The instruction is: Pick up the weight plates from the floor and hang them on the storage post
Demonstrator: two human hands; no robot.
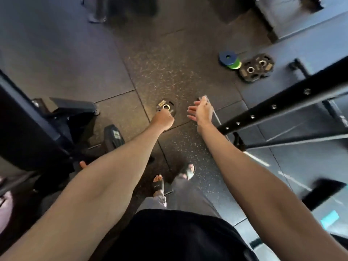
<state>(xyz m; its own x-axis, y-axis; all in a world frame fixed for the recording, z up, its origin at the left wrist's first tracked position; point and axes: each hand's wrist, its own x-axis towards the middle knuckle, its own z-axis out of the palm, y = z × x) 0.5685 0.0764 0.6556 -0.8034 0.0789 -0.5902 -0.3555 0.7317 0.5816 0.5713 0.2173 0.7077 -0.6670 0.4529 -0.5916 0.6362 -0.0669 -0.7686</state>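
A small black weight plate (165,107) with a brass centre ring is gripped by my left hand (163,120), whose fingers are closed on its near edge. My right hand (201,111) hovers just to the right of it, fingers spread and holding nothing. Farther right on the floor lie two black plates (256,68) overlapping each other, and a blue plate (228,57) resting on a green one (234,65). A thin metal rod (214,113), partly hidden behind my right hand, runs down toward the rack base.
A black perforated rack beam (278,108) slants across the right. A bench frame and its foot (75,108) stand at the left, with a black dumbbell head (114,136) on the floor beside it. My sandalled feet (173,178) stand on the rubber tiles below.
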